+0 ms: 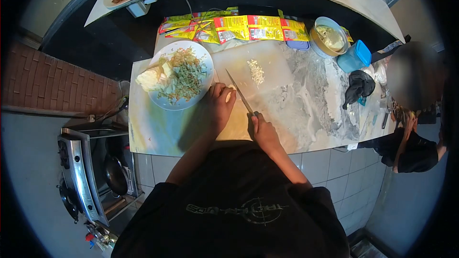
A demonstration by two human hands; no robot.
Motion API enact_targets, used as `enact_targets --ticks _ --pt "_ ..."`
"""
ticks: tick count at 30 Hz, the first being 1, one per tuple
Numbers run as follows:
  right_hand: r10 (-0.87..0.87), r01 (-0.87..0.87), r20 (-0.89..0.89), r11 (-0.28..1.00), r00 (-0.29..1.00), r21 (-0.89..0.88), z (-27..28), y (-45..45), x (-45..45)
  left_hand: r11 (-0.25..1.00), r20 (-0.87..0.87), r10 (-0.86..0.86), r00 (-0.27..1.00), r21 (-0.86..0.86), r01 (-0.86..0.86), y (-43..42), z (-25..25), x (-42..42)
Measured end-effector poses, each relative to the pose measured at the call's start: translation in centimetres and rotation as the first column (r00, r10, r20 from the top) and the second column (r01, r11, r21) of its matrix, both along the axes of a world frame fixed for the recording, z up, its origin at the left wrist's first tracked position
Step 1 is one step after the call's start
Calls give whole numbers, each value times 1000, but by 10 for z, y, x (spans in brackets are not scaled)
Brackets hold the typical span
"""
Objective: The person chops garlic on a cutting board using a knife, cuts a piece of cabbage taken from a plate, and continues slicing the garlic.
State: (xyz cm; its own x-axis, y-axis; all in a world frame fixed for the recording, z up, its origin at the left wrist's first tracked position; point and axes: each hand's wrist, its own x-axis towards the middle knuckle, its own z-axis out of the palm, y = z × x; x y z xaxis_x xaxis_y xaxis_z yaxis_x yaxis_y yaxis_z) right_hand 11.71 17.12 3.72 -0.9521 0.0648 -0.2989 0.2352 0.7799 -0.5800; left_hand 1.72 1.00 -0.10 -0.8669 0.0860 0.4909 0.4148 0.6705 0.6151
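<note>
My right hand [264, 132] is wrapped round the handle of a knife [242, 96], its blade pointing up and to the left. Close beside the blade, the bent fingers of my left hand [222, 103] pinch a small pale piece of food [232, 87], perhaps garlic, against the cutting board [234, 59]. Finely chopped pale bits [256, 72] lie in a small heap on the board, beyond the knife. Left of my left hand, a white plate [163, 104] bears shredded green and orange vegetables [186, 75] and a pale cabbage chunk [152, 77].
Yellow-red sachets [234, 28] line the back of the marbled table [311, 129]. A bowl [315, 43], a blue container [354, 57] and a black bag [358, 87] stand right. Another person [416, 150] works at far right. A gas stove [76, 162] is lower left.
</note>
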Motion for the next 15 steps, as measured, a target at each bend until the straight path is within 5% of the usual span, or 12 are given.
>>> enact_targets --ticks 10,15 --pt "117 -98 -81 972 990 213 10 14 -23 999 -20 -27 999 30 27 0 -3 1" --pt "59 -60 -79 998 995 -1 8 26 -20 998 -142 -3 990 -56 -5 2 6 3"
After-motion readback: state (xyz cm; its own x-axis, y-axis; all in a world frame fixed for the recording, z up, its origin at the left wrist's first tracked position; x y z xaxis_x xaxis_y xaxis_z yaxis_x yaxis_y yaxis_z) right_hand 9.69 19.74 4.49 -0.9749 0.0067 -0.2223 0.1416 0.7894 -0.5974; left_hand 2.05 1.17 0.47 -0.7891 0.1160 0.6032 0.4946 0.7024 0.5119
